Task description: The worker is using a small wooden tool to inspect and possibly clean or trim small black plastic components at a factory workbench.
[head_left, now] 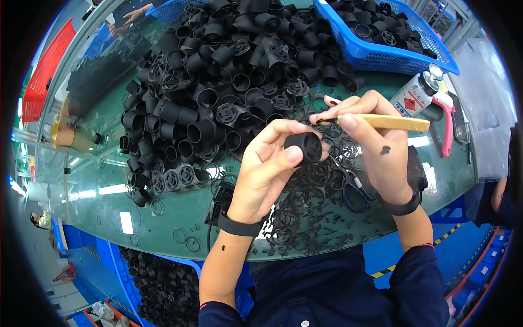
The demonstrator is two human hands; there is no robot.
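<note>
Fingers and thumb of my left hand (267, 163) close round a small black cup-shaped part (304, 148), its end with slots turned toward my right hand. My right hand (378, 141) grips a tool with a flat yellow handle (389, 122). The tool's front end lies among my fingertips, just above the black part; its kind I cannot make out. Thin black rings and trimmed scraps (289, 215) are scattered on the green tabletop (169, 218) below my hands. Beside my right wrist lie scissors with dark handles (357, 193).
A large heap of similar black parts (218, 82) covers the far side. Behind it on the right stands a blue basket (392, 62) of parts. A metal-topped bottle (417, 92) and a pink-handled tool (448, 122) are at right. Below the table's left edge, a blue bin holds more black parts (163, 289).
</note>
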